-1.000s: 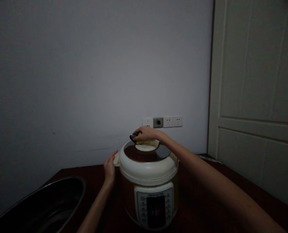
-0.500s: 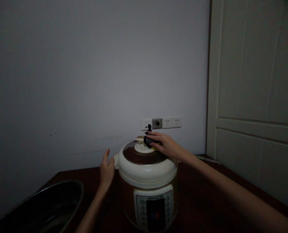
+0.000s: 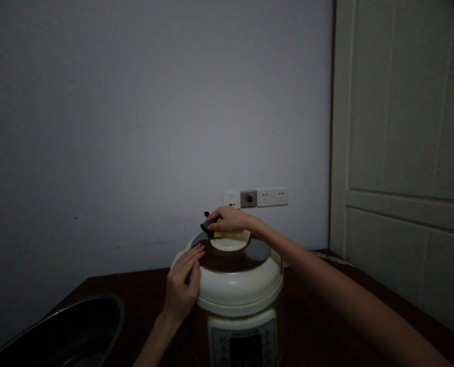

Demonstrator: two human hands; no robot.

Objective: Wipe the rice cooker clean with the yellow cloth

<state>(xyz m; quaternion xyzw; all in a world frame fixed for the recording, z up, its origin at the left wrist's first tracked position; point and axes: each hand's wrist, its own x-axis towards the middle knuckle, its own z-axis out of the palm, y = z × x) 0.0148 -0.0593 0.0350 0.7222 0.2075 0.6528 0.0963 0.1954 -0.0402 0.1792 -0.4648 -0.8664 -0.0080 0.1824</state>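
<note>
An electric pressure cooker point(image 3: 238, 288) with a white rim and a dark brown lid top stands before me, its control panel facing me. My right hand point(image 3: 230, 219) is closed on a crumpled black-and-yellow cloth point(image 3: 219, 234) at the far left of the white lid handle point(image 3: 232, 243). The cloth's dark end sticks out beyond my fingertips, and its lower side is partly hidden. On the left side of the lid lies my left hand point(image 3: 183, 280), its fingers stretched out and the tips touching the brown top; nothing shows in it.
A large dark metal basin point(image 3: 120, 311) sits at the lower left, cut off by the frame. The dark red-brown table point(image 3: 138, 285) meets a pale wall with sockets point(image 3: 272, 197) behind the cooker. A white panelled door point(image 3: 402, 229) is at right.
My right hand has moved left across the lid with the cloth. My left hand has come right, from beside the cooker onto the lid's left side. The view has shifted slightly.
</note>
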